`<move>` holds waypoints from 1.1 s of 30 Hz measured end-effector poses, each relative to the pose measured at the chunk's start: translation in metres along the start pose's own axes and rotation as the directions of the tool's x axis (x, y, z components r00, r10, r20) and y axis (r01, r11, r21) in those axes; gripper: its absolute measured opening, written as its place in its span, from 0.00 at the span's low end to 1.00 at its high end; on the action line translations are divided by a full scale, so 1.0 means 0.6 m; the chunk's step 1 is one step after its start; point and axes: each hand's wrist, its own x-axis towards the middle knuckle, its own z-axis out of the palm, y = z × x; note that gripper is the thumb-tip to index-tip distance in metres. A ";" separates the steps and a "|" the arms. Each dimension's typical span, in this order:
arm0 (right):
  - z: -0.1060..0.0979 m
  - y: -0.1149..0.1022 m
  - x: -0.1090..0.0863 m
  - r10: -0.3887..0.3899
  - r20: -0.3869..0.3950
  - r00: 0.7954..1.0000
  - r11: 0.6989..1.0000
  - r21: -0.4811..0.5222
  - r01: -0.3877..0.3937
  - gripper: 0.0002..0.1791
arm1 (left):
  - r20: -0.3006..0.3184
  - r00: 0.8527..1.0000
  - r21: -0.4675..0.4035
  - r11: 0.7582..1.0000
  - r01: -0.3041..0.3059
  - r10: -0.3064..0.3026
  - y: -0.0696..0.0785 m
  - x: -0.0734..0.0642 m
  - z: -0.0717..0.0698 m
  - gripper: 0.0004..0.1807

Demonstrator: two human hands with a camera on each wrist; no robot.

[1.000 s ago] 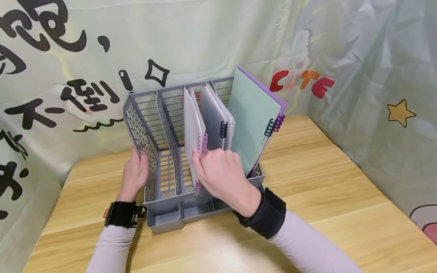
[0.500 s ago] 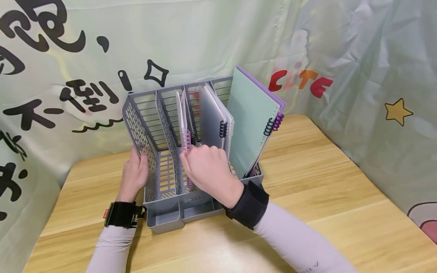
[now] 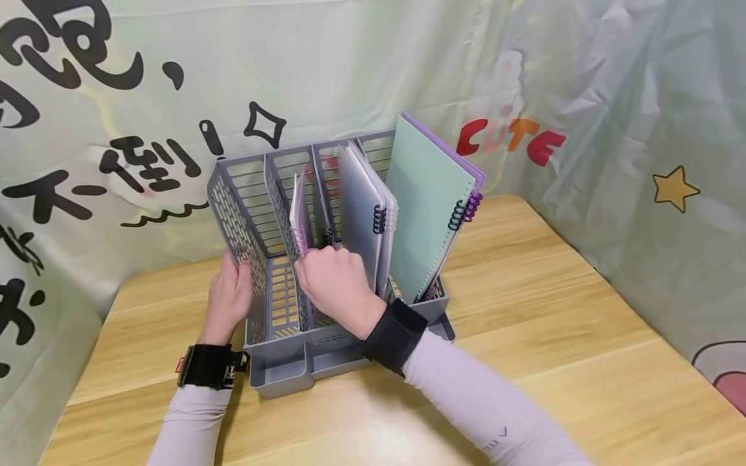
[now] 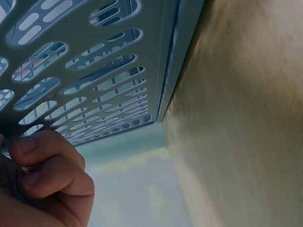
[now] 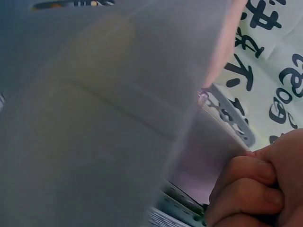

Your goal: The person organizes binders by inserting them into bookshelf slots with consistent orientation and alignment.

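Note:
My right hand (image 3: 338, 281) pinches the coil edge of a pale notebook (image 3: 298, 210) with pink-purple rings. That notebook stands upright in the second compartment from the left of a grey desk file organizer (image 3: 280, 343). In the right wrist view, curled fingers (image 5: 244, 194) hold its pale purple cover (image 5: 201, 156). My left hand (image 3: 228, 298) grips the organizer's perforated left wall (image 3: 233, 217); the left wrist view shows its curled fingers (image 4: 61, 165) by the slotted wall (image 4: 156, 42). A black coil (image 3: 327, 237) shows behind the held notebook, mostly hidden.
Clear-covered notebooks (image 3: 358, 220) with black and white coils stand in the third compartment. Mint-green (image 3: 431, 207) and purple (image 3: 445, 144) notebooks lean in the rightmost one. Shallow front trays (image 3: 285, 372) line the organizer's base. It stands on a wooden table (image 3: 553, 278) before a printed cloth backdrop (image 3: 361, 71).
My right hand has carried the pink-coiled notebook leftward and lower into the second compartment, near its left divider. The left hand keeps its hold on the wall.

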 end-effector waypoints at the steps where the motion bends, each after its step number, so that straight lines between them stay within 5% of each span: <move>1: 0.004 -0.001 0.001 0.004 0.009 1.000 1.000 -0.001 -0.004 0.30 | 0.001 1.000 0.001 1.000 0.000 0.000 0.000 0.000 0.000 0.27; 24: 0.038 0.001 0.019 0.104 0.126 0.987 0.994 0.017 -0.107 0.31 | 0.014 1.000 -0.013 1.000 0.012 -0.012 0.002 0.000 -0.001 0.28; 33: 0.024 0.022 0.015 0.165 0.383 0.909 0.960 0.149 -0.237 0.34 | 0.022 0.999 -0.022 0.999 0.029 -0.028 0.003 0.000 -0.003 0.29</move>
